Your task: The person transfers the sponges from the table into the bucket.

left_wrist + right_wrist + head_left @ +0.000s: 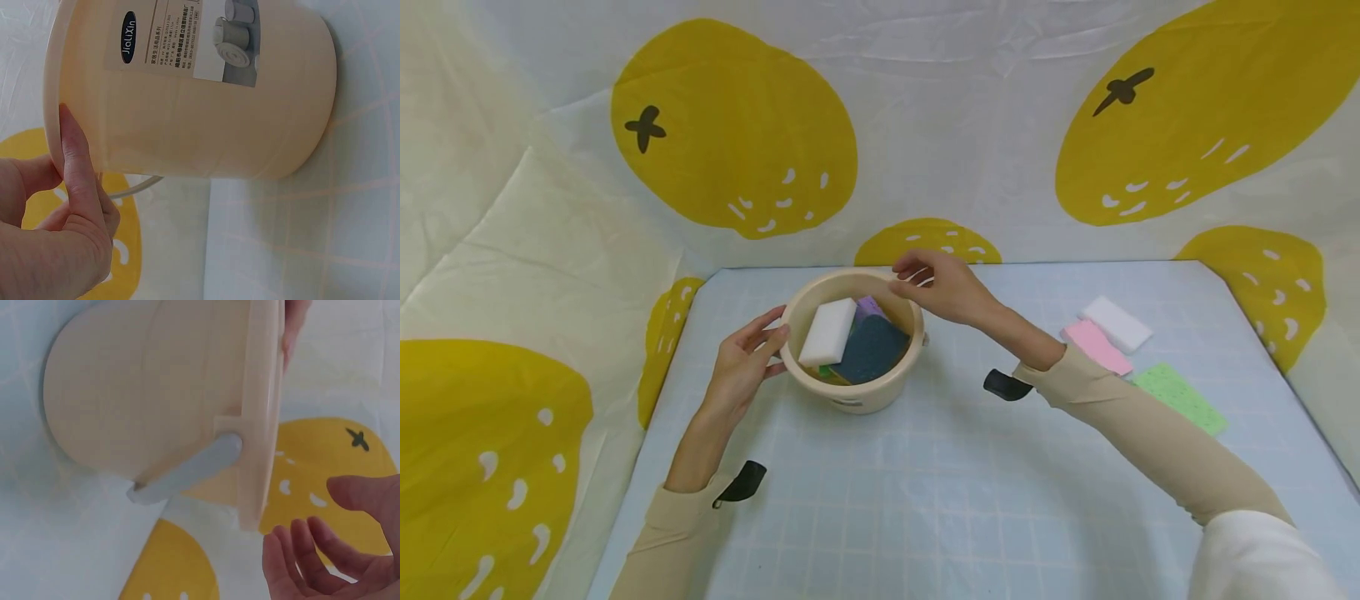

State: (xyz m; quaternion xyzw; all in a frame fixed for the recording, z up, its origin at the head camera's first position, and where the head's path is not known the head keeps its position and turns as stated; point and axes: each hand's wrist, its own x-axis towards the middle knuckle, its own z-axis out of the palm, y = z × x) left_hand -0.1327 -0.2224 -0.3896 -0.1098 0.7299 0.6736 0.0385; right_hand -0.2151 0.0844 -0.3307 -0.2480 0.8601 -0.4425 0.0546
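A cream bucket (883, 393) stands upright on the table, with its printed label facing the near side. Inside lie a white sponge block (829, 332), a dark blue-grey pad (874, 350) and a purple sponge (868, 307), plus some green and yellow pieces mostly covered. My left hand (741, 367) pinches the bucket's rim on its left side, thumb on the inner side and fingers outside below the lip. Over the right back rim hovers my right hand (947, 287), fingers loosely bent and holding nothing. The bucket's grey handle (187, 472) hangs down its side in the right wrist view.
To the right on the checked light-blue table (880, 533) lie a white sponge (1117, 324), a pink sponge (1097, 347) and a green sponge cloth (1180, 397). A white curtain (955, 125) with yellow fruit prints hangs behind the table.
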